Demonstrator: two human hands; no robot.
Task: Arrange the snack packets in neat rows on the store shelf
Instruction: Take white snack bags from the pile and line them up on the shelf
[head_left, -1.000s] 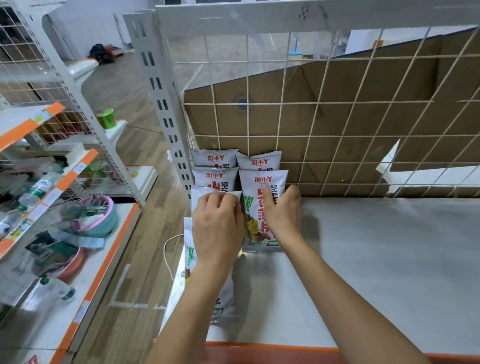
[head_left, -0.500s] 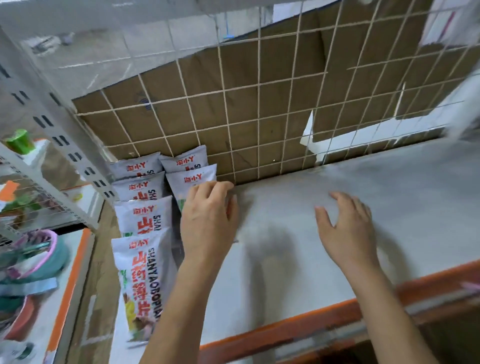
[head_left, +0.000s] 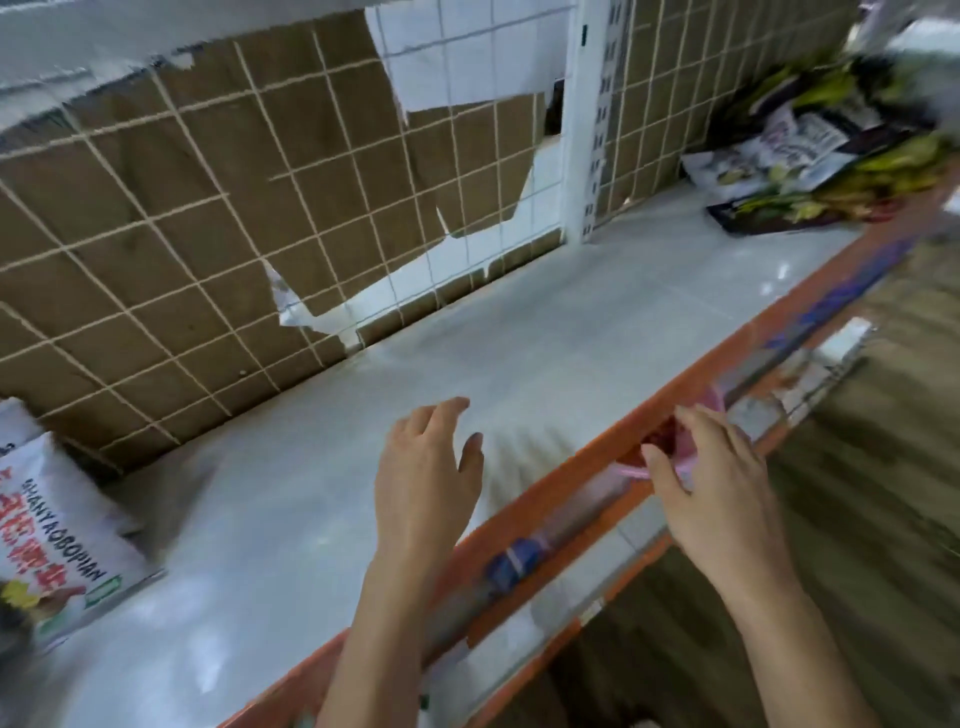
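A white packet (head_left: 57, 530) lies at the left end of the shelf (head_left: 571, 322), by the back grid (head_left: 208, 208). The left hand (head_left: 426, 467) hovers near the front edge, fingers apart, holding nothing. The right hand (head_left: 722, 493) is beyond that edge, fingers loosely spread (blurred). Dark packets (head_left: 810, 156) pile at the right end.

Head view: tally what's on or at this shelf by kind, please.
White snack packets, far left: 2, rear one a sliver.
Dark packet pile, far right, too blurred to split: 1.
Hands: 2, left hand and right hand.
Total: 5.
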